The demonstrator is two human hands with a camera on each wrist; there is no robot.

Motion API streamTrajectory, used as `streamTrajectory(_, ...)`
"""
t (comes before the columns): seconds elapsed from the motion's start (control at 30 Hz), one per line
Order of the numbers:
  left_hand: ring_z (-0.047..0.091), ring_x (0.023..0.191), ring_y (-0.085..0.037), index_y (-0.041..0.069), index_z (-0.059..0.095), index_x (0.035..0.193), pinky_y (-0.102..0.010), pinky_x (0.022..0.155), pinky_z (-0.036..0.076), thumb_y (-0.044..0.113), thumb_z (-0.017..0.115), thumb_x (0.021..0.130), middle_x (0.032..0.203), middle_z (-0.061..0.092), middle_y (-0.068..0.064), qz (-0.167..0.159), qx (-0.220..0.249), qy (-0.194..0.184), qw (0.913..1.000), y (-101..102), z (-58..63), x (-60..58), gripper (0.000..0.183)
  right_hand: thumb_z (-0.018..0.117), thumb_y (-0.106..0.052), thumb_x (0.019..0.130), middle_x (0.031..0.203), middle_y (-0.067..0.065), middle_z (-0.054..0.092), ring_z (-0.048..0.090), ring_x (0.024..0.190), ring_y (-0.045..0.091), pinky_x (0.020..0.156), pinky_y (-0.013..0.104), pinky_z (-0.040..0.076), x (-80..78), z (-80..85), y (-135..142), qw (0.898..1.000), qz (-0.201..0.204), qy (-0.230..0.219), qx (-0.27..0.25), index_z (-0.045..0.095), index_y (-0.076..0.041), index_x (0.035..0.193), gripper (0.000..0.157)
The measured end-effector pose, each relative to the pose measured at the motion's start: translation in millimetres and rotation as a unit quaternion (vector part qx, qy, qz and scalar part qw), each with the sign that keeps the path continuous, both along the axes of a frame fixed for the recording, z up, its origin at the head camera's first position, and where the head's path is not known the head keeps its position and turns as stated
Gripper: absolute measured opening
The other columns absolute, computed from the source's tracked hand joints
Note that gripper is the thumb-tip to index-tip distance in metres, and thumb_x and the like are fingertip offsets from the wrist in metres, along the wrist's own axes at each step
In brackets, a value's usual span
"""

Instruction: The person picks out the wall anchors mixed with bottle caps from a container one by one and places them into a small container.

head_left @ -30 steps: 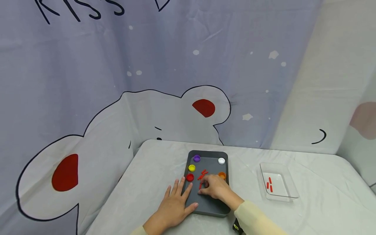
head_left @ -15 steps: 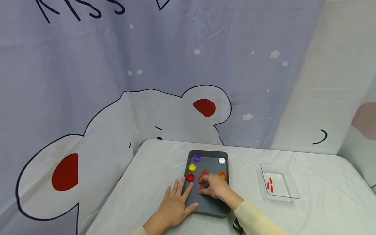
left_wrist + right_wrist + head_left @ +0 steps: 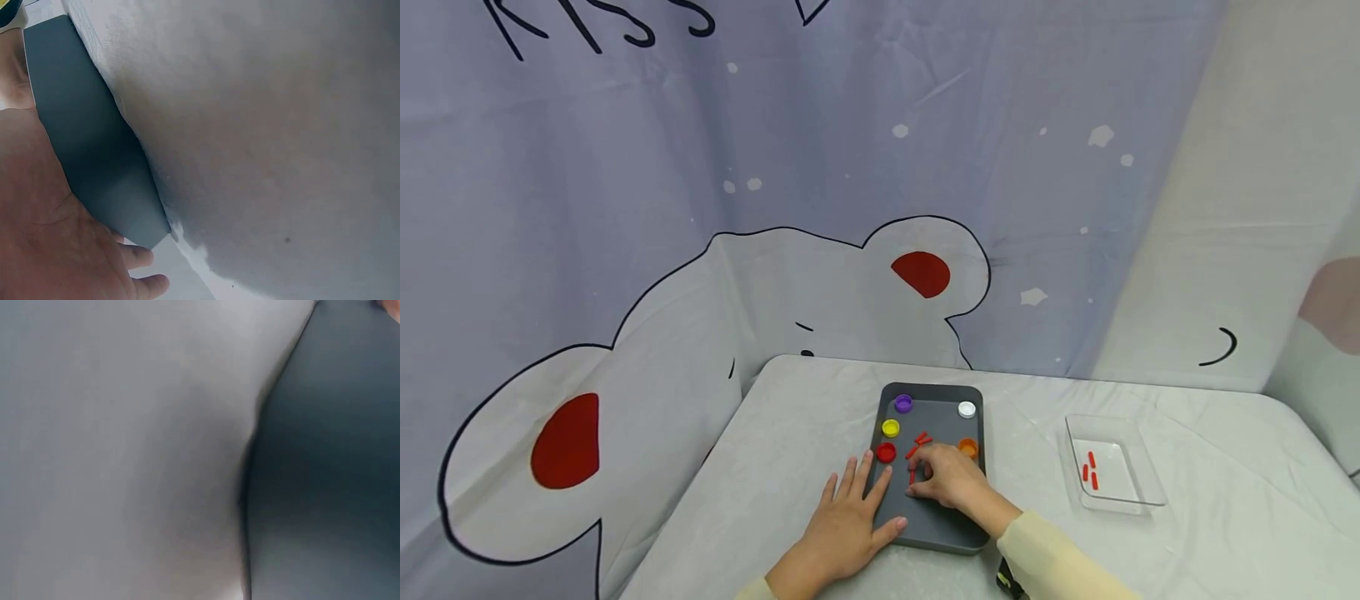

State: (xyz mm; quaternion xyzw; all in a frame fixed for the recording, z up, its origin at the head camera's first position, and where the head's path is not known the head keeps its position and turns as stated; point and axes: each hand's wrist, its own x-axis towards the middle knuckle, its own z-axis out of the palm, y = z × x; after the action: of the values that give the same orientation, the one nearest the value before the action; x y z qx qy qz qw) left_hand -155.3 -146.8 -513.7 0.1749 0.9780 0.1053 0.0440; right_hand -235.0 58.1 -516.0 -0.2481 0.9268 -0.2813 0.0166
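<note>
Right grip (image 3: 952,478) pinches, as far as I can see, a red stick (image 3: 912,477), long axis running thumb to forefinger, other sticks (image 3: 921,437) just beyond.

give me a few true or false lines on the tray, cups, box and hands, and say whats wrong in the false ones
1. The clear box stands to the right of the gray tray. True.
2. The purple cup is inside the clear box. False: it is in the gray tray, near the far left corner.
3. Three red sticks lie in the clear box. True.
4. The right hand is reaching into the clear box. False: it is over the gray tray.
5. The left hand lies with fingers spread at the tray's left edge. True.
</note>
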Motion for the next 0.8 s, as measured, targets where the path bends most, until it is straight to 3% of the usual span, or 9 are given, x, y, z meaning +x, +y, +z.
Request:
streamTrajectory(0.5, 0.016, 0.153, -0.043, 0.019, 0.036, 0.159, -0.067, 0.115, 0.02, 0.07, 0.038, 0.099, 0.169, 0.015, -0.015, 0.004, 0.008, -0.001, 1.0, 1, 1.4, 1.4, 0.079, 0.087, -0.02, 0.078, 0.065, -0.01, 0.055, 0.048, 0.06, 0.005, 0.058, 0.024, 0.042, -0.1, -0.1, 2, 1.0, 0.021, 0.008, -0.018, 0.072, -0.013, 0.087, 0.019)
streamTrajectory(0.8, 0.016, 0.153, -0.043, 0.019, 0.035, 0.16, -0.067, 0.115, 0.021, 0.071, 0.037, 0.099, 0.169, 0.015, -0.016, 0.005, 0.001, 0.001, 1.0, 1, 2.2, 1.9, 0.08, 0.084, -0.016, 0.083, 0.062, -0.013, 0.057, 0.048, 0.054, 0.001, 0.052, 0.021, 0.042, 1.6, 10.5, 17, 0.994, 0.025, -0.012, -0.11, 0.075, -0.009, 0.094, 0.016)
